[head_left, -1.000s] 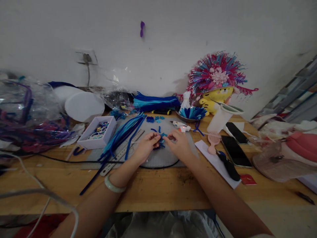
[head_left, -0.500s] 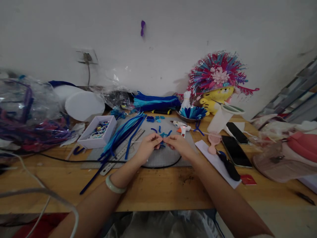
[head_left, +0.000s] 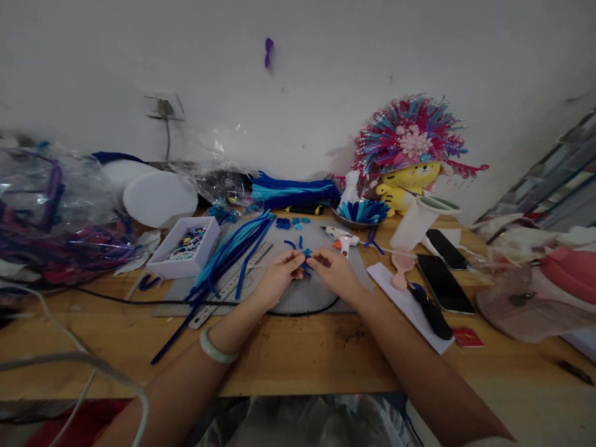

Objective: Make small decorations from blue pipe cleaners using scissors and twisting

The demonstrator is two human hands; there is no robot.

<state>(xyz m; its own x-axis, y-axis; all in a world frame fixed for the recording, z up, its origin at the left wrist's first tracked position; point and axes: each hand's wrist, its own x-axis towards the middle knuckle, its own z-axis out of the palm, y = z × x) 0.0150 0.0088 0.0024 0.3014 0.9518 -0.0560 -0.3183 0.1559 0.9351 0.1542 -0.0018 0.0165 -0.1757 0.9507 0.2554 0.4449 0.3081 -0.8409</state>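
Note:
Between my fingertips, over the grey mat [head_left: 288,304], is a small blue pipe-cleaner piece [head_left: 307,253], partly hidden by the fingers. My left hand [head_left: 280,273] pinches it from the left, and my right hand [head_left: 334,270] closes on it from the right. Just beyond lie short dark blue pipe-cleaner bits [head_left: 290,244]. Farther back sit small curled blue pieces [head_left: 282,223]. A white glue gun [head_left: 342,239] with an orange trigger rests right of the hands. Long blue pipe cleaners [head_left: 228,248] lie to the left across a metal ruler [head_left: 223,295].
A white box of beads [head_left: 186,248] stands left. Behind are a bundle of blue pipe cleaners [head_left: 293,189] and a bowl [head_left: 361,220] of blue pieces. On the right are a pink hairbrush [head_left: 403,267], phones [head_left: 444,282] and a white cup [head_left: 414,223]. A black cable [head_left: 162,302] crosses the mat.
My right fingertips have shifted slightly and more of the blue piece shows above them. A blue bit sticking up beside the right fingers no longer shows. The left hand is nearly still.

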